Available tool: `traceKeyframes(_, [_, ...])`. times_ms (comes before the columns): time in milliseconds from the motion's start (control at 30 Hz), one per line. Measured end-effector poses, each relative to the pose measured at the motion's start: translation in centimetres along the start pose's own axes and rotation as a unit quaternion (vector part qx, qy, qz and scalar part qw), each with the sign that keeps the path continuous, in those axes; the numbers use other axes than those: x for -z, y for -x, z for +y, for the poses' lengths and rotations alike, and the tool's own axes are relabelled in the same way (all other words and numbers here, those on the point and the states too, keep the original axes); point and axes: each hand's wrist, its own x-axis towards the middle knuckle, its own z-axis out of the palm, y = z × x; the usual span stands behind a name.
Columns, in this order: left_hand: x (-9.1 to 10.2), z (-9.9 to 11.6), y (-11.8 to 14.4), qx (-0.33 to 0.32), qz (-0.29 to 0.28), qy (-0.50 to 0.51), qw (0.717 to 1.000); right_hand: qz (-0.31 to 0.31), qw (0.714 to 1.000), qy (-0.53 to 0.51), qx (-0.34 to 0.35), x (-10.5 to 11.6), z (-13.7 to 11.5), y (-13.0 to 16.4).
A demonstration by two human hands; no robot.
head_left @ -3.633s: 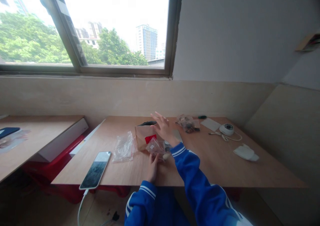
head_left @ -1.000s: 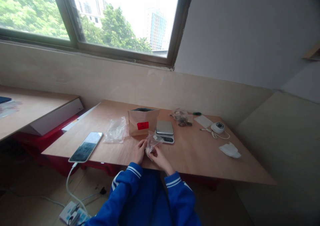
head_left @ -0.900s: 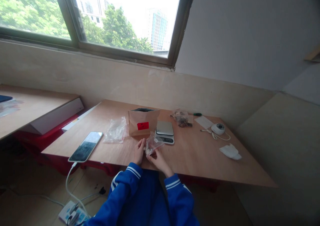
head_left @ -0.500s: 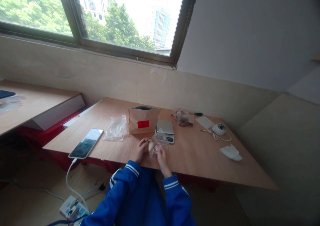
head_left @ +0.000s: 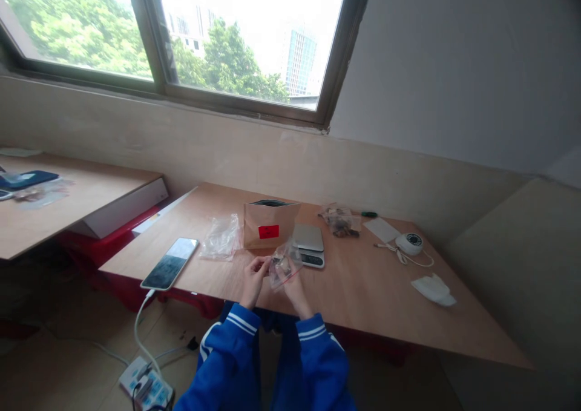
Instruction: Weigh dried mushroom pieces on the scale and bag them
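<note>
Left hand (head_left: 256,275): fingertips pinching clear bag (head_left: 285,257) | right hand (head_left: 291,279): fingers half-curled, bag-covered, grip unclear | scale (head_left: 309,236): bag's 2 o'clock

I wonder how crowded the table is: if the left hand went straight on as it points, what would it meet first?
Likely the small clear bag, right at the fingertips of the left hand; past it, the brown pouch seems next in line, though depth is unclear.

I stood in what seemed a workroom: pale-brown wooden tables (head_left: 376,296) lined a beige-and-grey wall (head_left: 431,84), one bearing a silver-topped white digital scale (head_left: 308,238) and brown paper pouch (head_left: 271,217), a white power strip (head_left: 146,383) on the tan floor (head_left: 77,368).
</note>
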Motion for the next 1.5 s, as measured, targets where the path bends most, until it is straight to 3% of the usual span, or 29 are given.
traceKeyframes(167, [1.2,0.9,0.1,0.027,0.057,0.049,0.997,-0.005,0.998,-0.032,-0.058,0.8,-1.9,0.5])
traceKeyframes(333, [2.7,0.9,0.0,0.048,0.138,0.068,0.987,-0.184,0.973,-0.024,-0.137,3.3,-5.8,2.0])
traceKeyframes(400, [3.5,1.0,-0.3,0.035,0.168,0.064,0.983,-0.201,0.970,-0.016,-0.136,4.3,-7.7,1.8])
traceKeyframes(500, [4.5,1.5,-0.5,0.032,0.192,0.058,0.979,-0.158,0.985,0.004,-0.066,4.3,-10.8,-0.6])
traceKeyframes(600, [4.8,1.8,-0.2,0.039,0.206,0.054,0.976,-0.111,0.990,0.062,0.057,2.6,-14.2,-5.0])
traceKeyframes(700, [4.8,1.9,0.6,0.040,0.201,0.058,0.977,-0.080,0.957,0.194,0.200,0.2,-16.3,-9.6])
traceKeyframes(767, [4.8,2.0,1.1,0.050,0.197,0.066,0.977,-0.099,0.914,0.283,0.274,-1.2,-16.7,-11.7])
traceKeyframes(833, [5.0,2.0,1.5,0.071,0.199,0.082,0.974,-0.130,0.873,0.361,0.301,-2.1,-16.3,-12.9])
traceKeyframes(933, [5.4,2.1,1.8,0.096,0.210,0.103,0.968,-0.141,0.835,0.448,0.287,-2.7,-15.6,-13.2])
traceKeyframes(1100, [5.6,1.9,1.8,0.093,0.209,0.113,0.967,-0.122,0.797,0.540,0.241,-2.5,-15.9,-12.3])
traceKeyframes(1333, [5.0,1.5,2.4,0.103,0.175,0.125,0.971,-0.157,0.774,0.568,0.231,-1.8,-15.7,-12.3])
traceKeyframes(1500, [4.4,1.7,2.9,0.102,0.177,0.119,0.972,-0.127,0.791,0.530,0.279,-2.3,-14.8,-12.8])
